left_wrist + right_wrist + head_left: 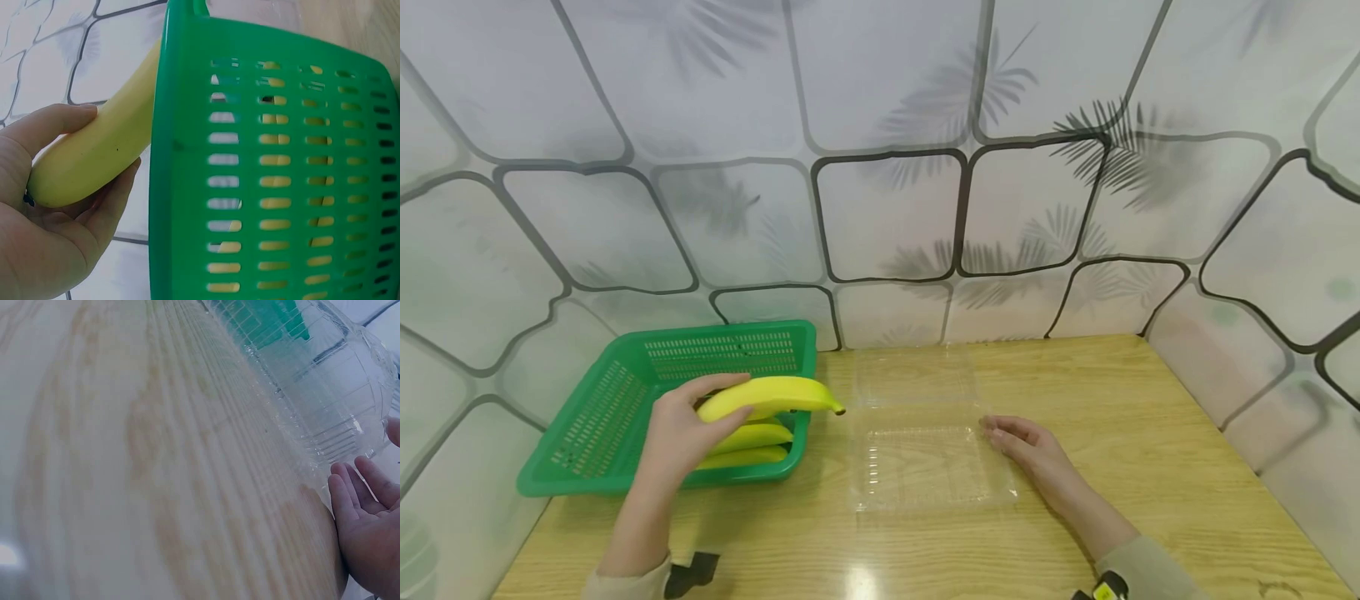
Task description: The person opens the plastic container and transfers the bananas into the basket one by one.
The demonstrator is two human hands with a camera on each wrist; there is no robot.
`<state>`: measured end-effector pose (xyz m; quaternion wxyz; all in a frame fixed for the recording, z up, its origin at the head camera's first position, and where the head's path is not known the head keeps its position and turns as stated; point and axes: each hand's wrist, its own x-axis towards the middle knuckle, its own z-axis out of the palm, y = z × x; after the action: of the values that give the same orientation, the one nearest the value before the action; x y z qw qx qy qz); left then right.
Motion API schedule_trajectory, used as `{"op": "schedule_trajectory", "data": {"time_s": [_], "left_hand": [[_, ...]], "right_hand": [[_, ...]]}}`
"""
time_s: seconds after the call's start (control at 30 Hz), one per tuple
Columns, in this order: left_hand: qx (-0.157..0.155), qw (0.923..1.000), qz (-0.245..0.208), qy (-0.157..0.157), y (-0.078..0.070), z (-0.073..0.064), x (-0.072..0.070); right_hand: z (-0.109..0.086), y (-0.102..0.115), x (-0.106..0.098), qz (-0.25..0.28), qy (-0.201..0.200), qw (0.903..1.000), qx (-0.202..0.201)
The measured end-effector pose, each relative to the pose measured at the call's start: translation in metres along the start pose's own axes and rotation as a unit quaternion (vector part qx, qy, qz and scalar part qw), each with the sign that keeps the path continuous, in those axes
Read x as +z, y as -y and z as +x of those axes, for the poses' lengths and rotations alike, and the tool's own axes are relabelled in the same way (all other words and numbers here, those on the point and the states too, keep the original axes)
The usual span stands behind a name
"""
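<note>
My left hand (679, 427) grips a yellow banana (775, 395) near one end, its stem pointing right, above the green basket (576, 485). Below it, more bananas (751, 437) lie in the basket's right part. The left wrist view has the thumb and fingers around the held banana (103, 150), with the basket wall (187, 156) hiding its far end. A clear plastic container (925, 467) with its lid raised or laid back stands on the table. Beside its right edge is my right hand (1037, 458), fingertips right at the rim; the right wrist view shows these fingers extended.
The wooden table (1150, 433) carries the basket at left and the container at its middle. A patterned wall covering (887, 217) rises behind the table and along both sides.
</note>
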<state>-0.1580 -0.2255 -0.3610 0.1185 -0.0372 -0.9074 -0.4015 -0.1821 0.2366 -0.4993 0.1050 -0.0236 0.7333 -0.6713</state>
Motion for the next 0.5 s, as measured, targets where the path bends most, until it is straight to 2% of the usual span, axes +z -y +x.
{"op": "schedule_trajectory", "data": {"time_s": [0.23, 0.5], "left_hand": [[-0.002, 0.9999, -0.002, -0.016, 0.0039, -0.0013, -0.0060], [-0.027, 0.9995, -0.011, -0.015, 0.0104, -0.0014, -0.0109]], "right_hand": [[0.0000, -0.0005, -0.0004, -0.006, -0.001, 1.0000, -0.002], [0.0009, -0.0009, -0.0007, -0.004, -0.002, 1.0000, 0.000]]}}
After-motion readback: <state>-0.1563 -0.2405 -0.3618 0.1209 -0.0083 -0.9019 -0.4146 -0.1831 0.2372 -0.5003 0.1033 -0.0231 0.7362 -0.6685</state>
